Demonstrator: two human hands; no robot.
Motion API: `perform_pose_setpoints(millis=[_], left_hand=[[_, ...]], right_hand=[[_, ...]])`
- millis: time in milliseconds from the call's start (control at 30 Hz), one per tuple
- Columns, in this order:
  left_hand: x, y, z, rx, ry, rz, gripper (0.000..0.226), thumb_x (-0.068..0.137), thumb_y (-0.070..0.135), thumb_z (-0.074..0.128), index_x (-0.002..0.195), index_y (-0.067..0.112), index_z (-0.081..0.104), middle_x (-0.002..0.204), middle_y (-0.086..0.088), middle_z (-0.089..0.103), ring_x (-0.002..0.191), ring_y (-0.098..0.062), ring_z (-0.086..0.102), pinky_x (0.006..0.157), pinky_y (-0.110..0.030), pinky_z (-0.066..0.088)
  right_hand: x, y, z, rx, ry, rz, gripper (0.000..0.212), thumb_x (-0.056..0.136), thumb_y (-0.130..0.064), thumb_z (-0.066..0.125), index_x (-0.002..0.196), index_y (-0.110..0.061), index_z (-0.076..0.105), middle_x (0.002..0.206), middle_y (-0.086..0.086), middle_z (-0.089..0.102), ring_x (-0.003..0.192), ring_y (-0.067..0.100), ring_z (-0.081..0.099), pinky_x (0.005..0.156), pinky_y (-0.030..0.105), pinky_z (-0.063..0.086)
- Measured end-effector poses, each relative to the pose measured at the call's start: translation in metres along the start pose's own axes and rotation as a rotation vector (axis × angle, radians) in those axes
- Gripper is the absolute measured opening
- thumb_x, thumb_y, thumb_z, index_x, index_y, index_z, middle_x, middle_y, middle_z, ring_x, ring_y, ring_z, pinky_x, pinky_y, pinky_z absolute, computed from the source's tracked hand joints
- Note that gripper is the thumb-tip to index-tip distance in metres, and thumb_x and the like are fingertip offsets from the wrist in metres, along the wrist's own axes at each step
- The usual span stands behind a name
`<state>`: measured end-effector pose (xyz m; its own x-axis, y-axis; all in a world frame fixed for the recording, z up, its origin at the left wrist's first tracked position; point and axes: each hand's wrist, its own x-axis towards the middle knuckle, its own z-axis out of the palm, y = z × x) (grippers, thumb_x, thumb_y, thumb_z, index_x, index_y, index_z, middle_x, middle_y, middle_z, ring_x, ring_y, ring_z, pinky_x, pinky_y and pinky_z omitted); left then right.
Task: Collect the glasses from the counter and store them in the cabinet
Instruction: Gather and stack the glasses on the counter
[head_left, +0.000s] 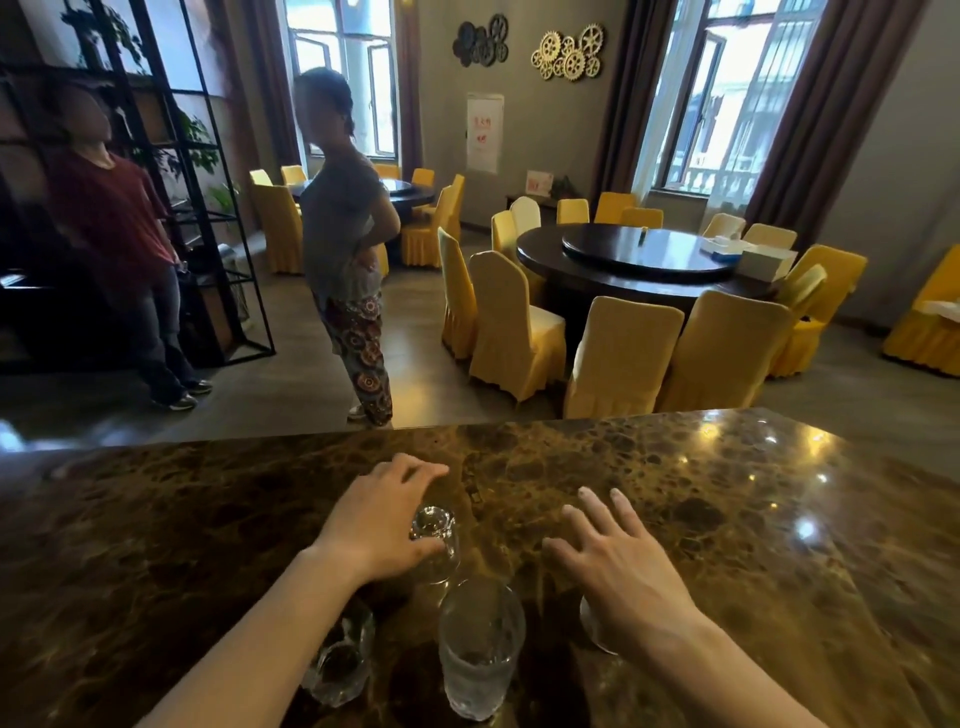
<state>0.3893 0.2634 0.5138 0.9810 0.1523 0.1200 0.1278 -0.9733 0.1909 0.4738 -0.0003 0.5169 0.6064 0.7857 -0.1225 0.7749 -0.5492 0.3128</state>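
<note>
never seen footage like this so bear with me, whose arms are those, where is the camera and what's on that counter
There is no machine here. The camera sits on a person's head and looks forward and down, so the two bare arms coming in from the bottom are that person's own. This is the only view.

The brown marble counter fills the lower half. Clear glasses stand on it: a small glass under the left hand, whose thumb and fingers are around it, a ribbed tumbler nearest the camera, a squat glass beside the left forearm, and another glass mostly hidden beneath the right wrist.

The right hand is spread open over the counter and holds nothing.

Beyond the counter is a dining room with yellow-covered chairs, a round table and two people standing.
</note>
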Motion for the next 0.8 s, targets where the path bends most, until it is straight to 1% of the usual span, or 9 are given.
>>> perform_pose_setpoints(millis=[67, 133, 233, 367, 533, 567, 633, 700, 800], left_hand=[[0.019, 0.006, 0.011, 0.161, -0.152, 0.024, 0.094, 0.078, 0.051, 0.078, 0.152, 0.042, 0.021, 0.158, 0.003, 0.024, 0.143, -0.023, 0.029, 0.116, -0.042, 0.031], [0.032, 0.009, 0.024, 0.305, -0.315, 0.019, 0.104, 0.074, 0.045, 0.083, 0.153, 0.042, 0.016, 0.162, -0.002, 0.018, 0.145, -0.028, 0.026, 0.116, -0.045, 0.029], [0.04, 0.009, 0.043, 0.369, -0.436, 0.006, 0.106, 0.072, 0.033, 0.087, 0.152, 0.039, 0.018, 0.156, -0.006, 0.026, 0.139, -0.03, 0.036, 0.112, -0.045, 0.037], [0.044, 0.005, 0.053, 0.373, -0.388, 0.035, 0.096, 0.074, 0.028, 0.085, 0.149, 0.033, 0.025, 0.142, -0.006, 0.041, 0.122, -0.028, 0.051, 0.096, -0.039, 0.048], [0.044, -0.001, 0.053, 0.353, -0.259, 0.057, 0.087, 0.073, 0.04, 0.084, 0.143, 0.03, 0.034, 0.13, -0.002, 0.052, 0.118, -0.022, 0.052, 0.099, -0.036, 0.044], [0.042, -0.004, 0.052, 0.306, -0.232, 0.033, 0.085, 0.07, 0.044, 0.085, 0.138, 0.031, 0.037, 0.126, 0.001, 0.054, 0.116, -0.02, 0.053, 0.097, -0.034, 0.044], [0.037, -0.008, 0.049, 0.121, -0.149, -0.047, 0.075, 0.062, 0.052, 0.088, 0.119, 0.037, 0.041, 0.111, 0.01, 0.057, 0.104, -0.013, 0.057, 0.083, -0.027, 0.048], [0.034, -0.011, 0.046, -0.105, -0.061, -0.153, 0.07, 0.057, 0.056, 0.089, 0.103, 0.039, 0.04, 0.1, 0.015, 0.056, 0.089, -0.006, 0.057, 0.069, -0.022, 0.044], [0.034, -0.012, 0.04, -0.399, 0.057, -0.298, 0.074, 0.055, 0.059, 0.09, 0.103, 0.034, 0.039, 0.1, 0.016, 0.057, 0.088, -0.004, 0.059, 0.066, -0.02, 0.045]], right_hand=[[0.009, 0.002, 0.004, -0.12, -0.122, -0.029, 0.064, 0.097, -0.029, 0.061, 0.154, -0.023, 0.034, 0.166, 0.018, 0.019, 0.154, 0.042, 0.004, 0.122, 0.063, 0.003], [0.012, 0.004, 0.01, -0.188, -0.216, -0.021, 0.057, 0.098, -0.036, 0.061, 0.148, -0.018, 0.043, 0.157, 0.019, 0.036, 0.147, 0.045, 0.024, 0.118, 0.064, 0.016], [0.016, 0.004, 0.018, -0.299, -0.248, -0.023, 0.051, 0.098, -0.041, 0.059, 0.14, -0.012, 0.052, 0.141, 0.02, 0.05, 0.13, 0.042, 0.042, 0.107, 0.06, 0.033], [0.019, 0.001, 0.026, -0.463, -0.239, -0.073, 0.043, 0.102, -0.03, 0.056, 0.137, -0.005, 0.055, 0.134, 0.025, 0.055, 0.121, 0.045, 0.047, 0.102, 0.061, 0.04], [0.018, 0.005, 0.025, -0.459, -0.214, -0.083, 0.037, 0.102, -0.029, 0.054, 0.132, -0.006, 0.058, 0.128, 0.021, 0.058, 0.116, 0.04, 0.051, 0.095, 0.054, 0.042], [0.017, 0.009, 0.024, -0.409, -0.193, -0.06, 0.036, 0.103, -0.03, 0.052, 0.131, -0.008, 0.059, 0.128, 0.019, 0.058, 0.116, 0.038, 0.051, 0.094, 0.052, 0.041], [0.013, 0.019, 0.022, -0.24, -0.122, 0.028, 0.034, 0.102, -0.031, 0.051, 0.129, -0.012, 0.059, 0.129, 0.013, 0.058, 0.118, 0.033, 0.05, 0.095, 0.047, 0.04], [0.007, 0.029, 0.02, -0.037, -0.014, 0.107, 0.039, 0.095, -0.036, 0.061, 0.13, -0.021, 0.055, 0.129, 0.005, 0.058, 0.12, 0.027, 0.049, 0.097, 0.042, 0.038], [-0.003, 0.034, 0.025, 0.264, 0.159, 0.233, 0.056, 0.079, -0.05, 0.073, 0.129, -0.037, 0.051, 0.124, -0.013, 0.057, 0.117, 0.016, 0.045, 0.099, 0.035, 0.036]])
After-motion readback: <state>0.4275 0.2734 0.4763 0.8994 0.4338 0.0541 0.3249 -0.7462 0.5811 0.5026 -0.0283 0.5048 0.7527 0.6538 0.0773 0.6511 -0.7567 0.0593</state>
